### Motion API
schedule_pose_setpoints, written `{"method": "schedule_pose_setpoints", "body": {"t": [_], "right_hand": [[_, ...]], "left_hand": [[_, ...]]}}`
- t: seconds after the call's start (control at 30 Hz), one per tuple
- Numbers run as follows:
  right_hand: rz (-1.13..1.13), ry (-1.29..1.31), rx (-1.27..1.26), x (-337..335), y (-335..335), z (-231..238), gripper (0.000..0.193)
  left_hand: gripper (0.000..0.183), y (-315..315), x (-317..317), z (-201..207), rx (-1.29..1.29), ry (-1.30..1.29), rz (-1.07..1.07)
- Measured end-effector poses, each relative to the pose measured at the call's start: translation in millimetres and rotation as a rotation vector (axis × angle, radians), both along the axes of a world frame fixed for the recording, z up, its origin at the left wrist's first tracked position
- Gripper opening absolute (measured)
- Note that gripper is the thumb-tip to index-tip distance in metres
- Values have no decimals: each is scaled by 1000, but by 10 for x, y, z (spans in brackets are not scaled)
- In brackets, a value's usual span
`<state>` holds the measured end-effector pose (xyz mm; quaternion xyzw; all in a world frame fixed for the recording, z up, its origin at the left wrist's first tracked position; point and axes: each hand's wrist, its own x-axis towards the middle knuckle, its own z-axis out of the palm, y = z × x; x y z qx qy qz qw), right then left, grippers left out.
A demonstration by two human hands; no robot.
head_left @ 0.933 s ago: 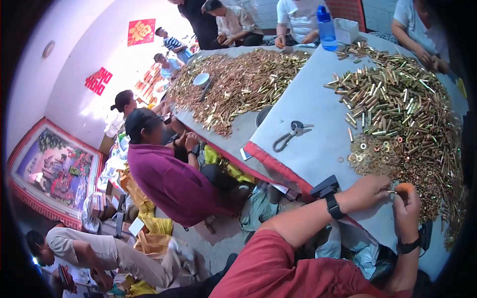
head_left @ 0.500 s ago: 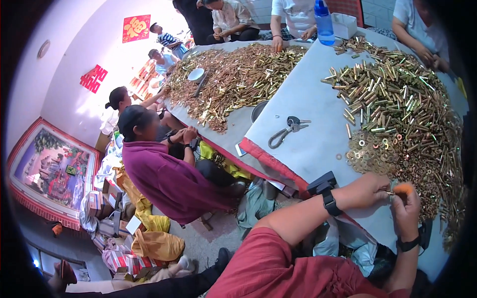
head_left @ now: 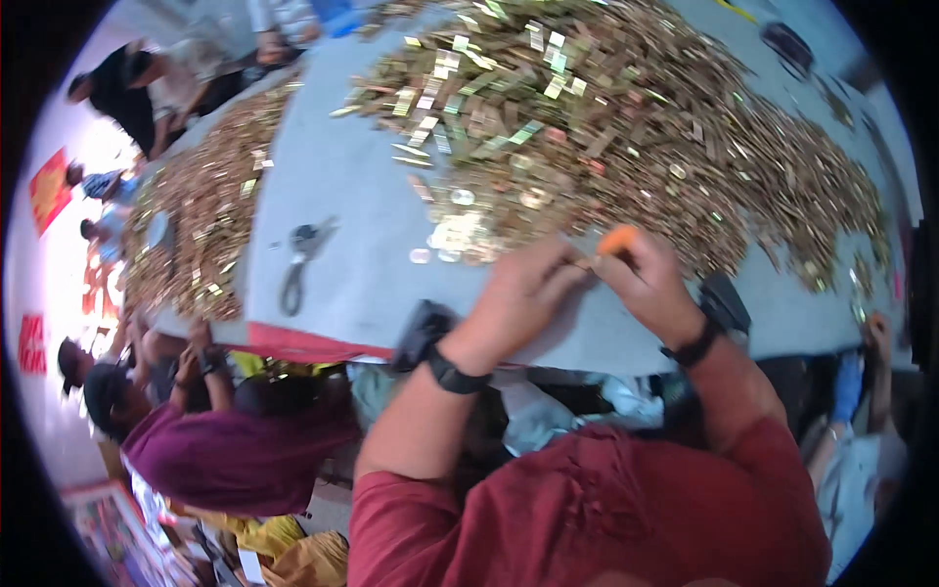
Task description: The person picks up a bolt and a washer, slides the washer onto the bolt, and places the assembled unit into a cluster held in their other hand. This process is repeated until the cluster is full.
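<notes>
Head view showed your left hand and right hand meeting above the near edge of the grey table. Your right fingers were pinched on a small orange piece; your left fingertips touched it at the same spot, though whether they gripped it could not be told. A large heap of brass pieces lay just beyond your hands. Red signs hung on the far left wall. Scissors lay on the bare grey strip to your left, which offered open room.
</notes>
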<state>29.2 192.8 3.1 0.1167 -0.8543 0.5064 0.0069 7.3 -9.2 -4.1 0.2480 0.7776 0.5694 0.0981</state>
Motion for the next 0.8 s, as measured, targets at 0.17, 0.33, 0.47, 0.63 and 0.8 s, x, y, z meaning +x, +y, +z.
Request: {"method": "schedule_pose_setpoints", "body": {"t": [0.17,0.33,0.47,0.63,0.8], "right_hand": [[6,-184,-505,-39,55,-162,26],[-17,-188,-553,-28,57,-110,31],[111,-325,-441,-13,193,-102,32],[77,-343,-420,42,160,-78,24],[-43,265,32,-54,348,120,9]], "left_hand": [[7,89,-27,13,39,-188,70],[6,112,4,-14,47,-213,96],[6,119,33,8,47,-211,109],[4,156,32,29,108,-276,153],[13,16,-19,194,-71,-264,-295]]}}
